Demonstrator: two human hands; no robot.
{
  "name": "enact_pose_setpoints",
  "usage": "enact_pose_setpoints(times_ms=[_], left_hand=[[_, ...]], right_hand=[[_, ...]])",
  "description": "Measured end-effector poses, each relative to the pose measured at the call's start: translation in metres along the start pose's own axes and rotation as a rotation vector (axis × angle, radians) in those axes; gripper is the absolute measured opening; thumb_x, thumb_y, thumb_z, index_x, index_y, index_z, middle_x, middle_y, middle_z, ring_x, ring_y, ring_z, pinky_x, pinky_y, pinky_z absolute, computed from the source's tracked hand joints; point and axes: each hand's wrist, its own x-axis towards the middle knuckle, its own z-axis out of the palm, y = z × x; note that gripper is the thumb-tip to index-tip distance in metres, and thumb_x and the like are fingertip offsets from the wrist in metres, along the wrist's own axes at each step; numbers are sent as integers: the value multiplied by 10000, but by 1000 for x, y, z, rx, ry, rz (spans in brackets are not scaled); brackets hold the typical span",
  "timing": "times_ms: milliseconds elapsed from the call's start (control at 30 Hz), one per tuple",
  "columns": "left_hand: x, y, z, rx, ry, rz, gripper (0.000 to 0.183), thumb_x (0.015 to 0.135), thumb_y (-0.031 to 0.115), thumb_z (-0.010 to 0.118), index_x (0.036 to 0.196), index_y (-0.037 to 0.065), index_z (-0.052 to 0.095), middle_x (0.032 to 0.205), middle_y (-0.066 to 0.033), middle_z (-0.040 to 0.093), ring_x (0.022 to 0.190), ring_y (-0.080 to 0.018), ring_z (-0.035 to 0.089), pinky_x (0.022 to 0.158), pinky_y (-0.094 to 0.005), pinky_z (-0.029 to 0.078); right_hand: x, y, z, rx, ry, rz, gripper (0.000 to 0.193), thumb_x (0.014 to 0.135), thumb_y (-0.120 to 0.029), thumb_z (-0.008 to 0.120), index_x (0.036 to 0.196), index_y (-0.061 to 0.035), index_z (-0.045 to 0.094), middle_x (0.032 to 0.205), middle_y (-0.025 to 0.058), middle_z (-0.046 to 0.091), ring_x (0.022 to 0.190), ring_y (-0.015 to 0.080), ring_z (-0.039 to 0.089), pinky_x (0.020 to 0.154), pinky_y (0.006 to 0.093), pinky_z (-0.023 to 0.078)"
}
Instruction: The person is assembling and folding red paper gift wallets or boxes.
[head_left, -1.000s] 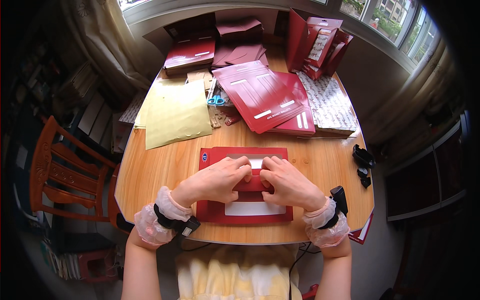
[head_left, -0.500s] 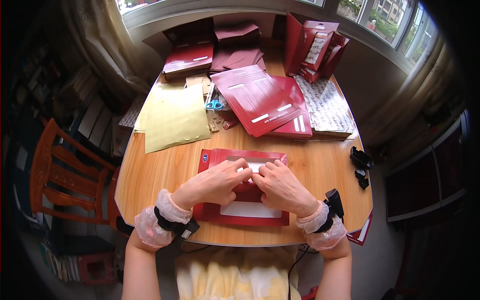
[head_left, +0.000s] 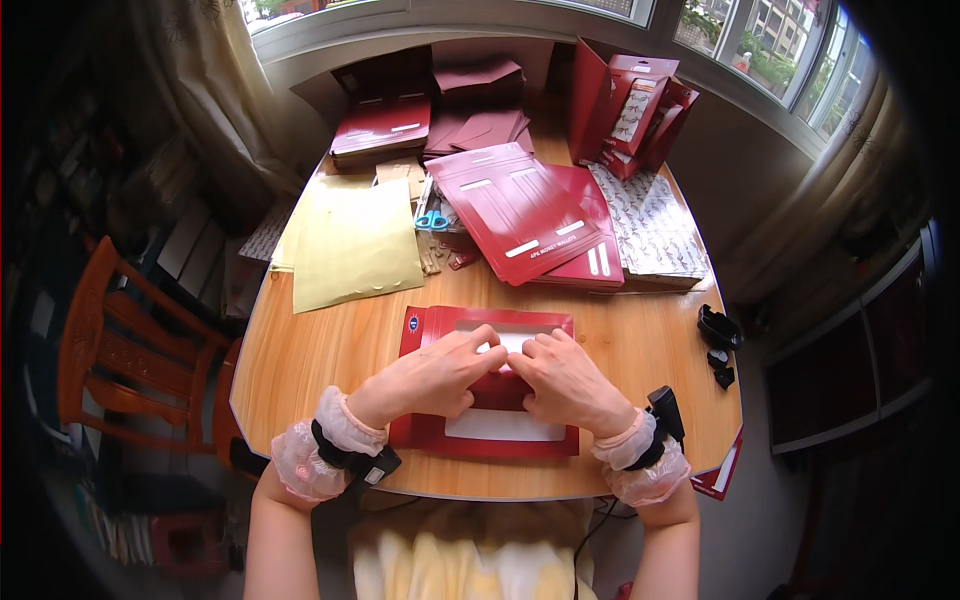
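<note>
Head view: left hand (head_left: 432,375) and right hand (head_left: 572,380) are resting bent fingers on red card (head_left: 497,393), grip unclear; even pressing seems best.

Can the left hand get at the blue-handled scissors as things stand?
Probably yes: the scissors' blue handles show uncovered between the yellow sheets and red packets. But the left hand is busy at the red cardboard piece.

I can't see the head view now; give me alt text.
A person's left hand and right hand are close together over a red card with white panels on a wooden table; beyond lie yellow sheets, blue-handled scissors and stacked red cards.
</note>
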Motion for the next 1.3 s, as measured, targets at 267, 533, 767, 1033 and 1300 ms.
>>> enact_pose_setpoints(times_ms=[267,533,767,1033,1300], left_hand=[[2,-1,-4,-17,-32,-43,444,712,-15,702,1131,68,578,1276,-153,555,1094,-387,595,992,-450,506],[-1,1,-8,-21,-43,-40,414,740,21,722,1130,69,592,1280,-150,558,1115,-383,589,1003,-447,501],[-5,-7,-11,-39,18,51,345,801,134,802,1093,65,631,1228,-147,566,1121,-361,581,1002,-426,497],[1,-6,-10,-239,-60,-43,247,888,191,808,972,50,623,919,-98,619,831,-287,644,757,-406,534],[3,-7,-10,-249,-94,-44,264,875,193,805,968,26,623,926,-121,650,828,-322,666,753,-430,544]], right_hand=[[-1,3,-6,33,22,33,260,713,-134,763,910,-74,606,993,102,548,1001,294,545,849,408,450],[-8,8,-12,157,-39,34,278,828,-233,806,896,-51,607,1012,124,557,1013,306,562,869,428,449],[-10,9,-7,345,-5,7,310,833,-203,819,911,14,611,1028,165,549,982,350,566,879,439,476],[-10,6,-14,395,-76,63,296,852,-200,818,857,-3,597,1020,149,537,939,347,581,841,434,494],[-7,3,-19,404,-153,127,298,846,-212,834,842,-22,605,990,124,545,916,326,588,815,420,494]])
